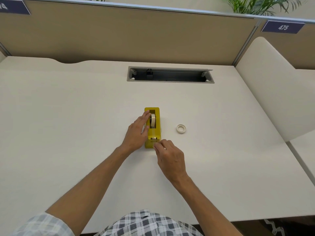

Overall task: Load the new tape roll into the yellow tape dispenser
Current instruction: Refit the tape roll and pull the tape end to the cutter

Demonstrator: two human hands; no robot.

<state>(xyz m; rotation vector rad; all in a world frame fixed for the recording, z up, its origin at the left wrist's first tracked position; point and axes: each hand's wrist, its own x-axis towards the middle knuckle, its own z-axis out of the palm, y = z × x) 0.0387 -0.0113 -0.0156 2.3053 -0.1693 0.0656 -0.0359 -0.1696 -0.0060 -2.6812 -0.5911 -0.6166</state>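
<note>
- On a white desk (68, 116) before a tan partition (119, 34), the left hand (137, 132) lies flat, fingers together, against the yellow dispenser (157, 132).
- Right hand (170, 157) pinches tape at its near end.
- Spare roll (181, 128) lies right, apart.

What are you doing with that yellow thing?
A person is loading tape into a yellow tape dispenser on a white desk. The left hand steadies its side next to the tape roll sitting inside. The right hand pinches at the cutter end nearest them. Another tape ring lies on the desk to the right, untouched.
</note>
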